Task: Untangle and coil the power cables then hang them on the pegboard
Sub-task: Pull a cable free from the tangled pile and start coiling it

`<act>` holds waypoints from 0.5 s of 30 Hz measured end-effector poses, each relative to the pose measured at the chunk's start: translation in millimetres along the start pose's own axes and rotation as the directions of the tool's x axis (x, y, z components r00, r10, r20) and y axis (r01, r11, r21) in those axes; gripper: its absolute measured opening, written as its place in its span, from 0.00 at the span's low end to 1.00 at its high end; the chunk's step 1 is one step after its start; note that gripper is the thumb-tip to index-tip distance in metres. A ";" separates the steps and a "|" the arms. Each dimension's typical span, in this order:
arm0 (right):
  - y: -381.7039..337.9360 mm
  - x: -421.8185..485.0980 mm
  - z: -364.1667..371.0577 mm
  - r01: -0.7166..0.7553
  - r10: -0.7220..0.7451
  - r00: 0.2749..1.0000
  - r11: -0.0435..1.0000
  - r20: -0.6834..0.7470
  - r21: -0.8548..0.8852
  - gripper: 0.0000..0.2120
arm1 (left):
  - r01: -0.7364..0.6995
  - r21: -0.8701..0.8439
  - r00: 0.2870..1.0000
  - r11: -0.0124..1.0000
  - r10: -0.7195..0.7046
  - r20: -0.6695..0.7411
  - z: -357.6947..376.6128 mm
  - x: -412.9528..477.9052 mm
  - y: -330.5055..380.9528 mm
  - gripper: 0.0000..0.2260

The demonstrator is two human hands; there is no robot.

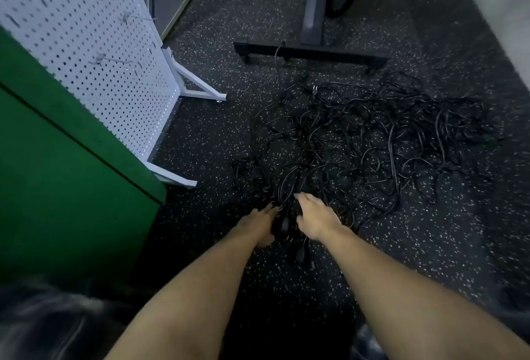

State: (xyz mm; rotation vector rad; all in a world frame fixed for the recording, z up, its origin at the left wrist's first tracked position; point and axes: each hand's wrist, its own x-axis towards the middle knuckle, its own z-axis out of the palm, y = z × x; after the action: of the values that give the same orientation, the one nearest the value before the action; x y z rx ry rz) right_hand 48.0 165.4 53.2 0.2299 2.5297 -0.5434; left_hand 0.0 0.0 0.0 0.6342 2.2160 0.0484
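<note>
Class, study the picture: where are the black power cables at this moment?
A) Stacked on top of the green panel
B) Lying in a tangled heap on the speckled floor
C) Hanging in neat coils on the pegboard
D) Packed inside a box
B: the cables sprawl in a tangle across the floor, and none hangs on the pegboard.

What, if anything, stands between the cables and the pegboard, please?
Nothing visible does. Only bare floor lies between the cables and the pegboard. The board's white feet jut out toward the pile, and a green panel stands in front of its lower left part.
</note>
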 end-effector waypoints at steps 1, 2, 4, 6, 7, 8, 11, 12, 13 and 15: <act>1.2 3.3 1.3 -0.009 0.009 1.000 1.000 0.010 0.002 0.31 | -0.004 0.014 1.000 1.000 0.004 0.018 1.1 6.4 -0.8 0.39; 3.1 7.3 1.3 -0.022 0.022 1.000 1.000 0.017 0.010 0.31 | 0.005 0.012 1.000 1.000 -0.006 0.028 0.8 12.2 -2.0 0.40; 8.5 13.3 7.3 -0.047 0.048 0.998 0.999 0.046 -0.011 0.31 | 0.019 0.000 1.000 1.000 -0.019 0.024 5.2 20.9 -0.5 0.41; 10.6 19.9 8.6 -0.072 0.073 0.995 0.997 0.067 -0.020 0.31 | 0.028 -0.016 0.999 0.999 -0.029 -0.036 6.5 29.1 3.8 0.38; 10.8 21.6 7.2 -0.079 0.080 0.994 0.997 0.072 -0.017 0.31 | 0.020 -0.026 0.996 0.999 -0.022 -0.092 4.3 30.2 7.1 0.34; 11.2 23.3 5.1 -0.075 0.076 0.994 0.997 0.073 -0.019 0.31 | 0.006 -0.021 0.989 1.000 -0.009 -0.146 -0.3 30.8 10.8 0.29; 12.4 24.7 -10.6 -0.070 0.072 0.996 0.996 0.047 -0.047 0.31 | -0.028 0.018 0.980 0.999 0.031 -0.197 -28.1 26.7 25.9 0.23; 11.1 23.5 -19.3 -0.074 0.075 0.997 0.996 0.030 -0.050 0.31 | -0.035 0.037 0.979 0.999 0.042 -0.200 -41.4 22.8 31.0 0.22; 9.7 22.1 -29.4 -0.077 0.078 0.997 0.996 0.009 -0.051 0.31 | -0.042 0.043 0.973 0.998 0.050 -0.224 -56.9 17.3 34.6 0.19; 4.5 16.5 -54.1 -0.074 0.072 0.997 0.996 -0.039 -0.046 0.31 | -0.059 0.013 0.955 0.998 0.060 -0.291 -90.4 3.2 36.9 0.12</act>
State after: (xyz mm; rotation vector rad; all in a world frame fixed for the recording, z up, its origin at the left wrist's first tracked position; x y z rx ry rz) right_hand 10.0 193.3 84.7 0.3162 2.5561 -0.4544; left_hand -51.4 49.0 67.0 0.7355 2.4800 0.1788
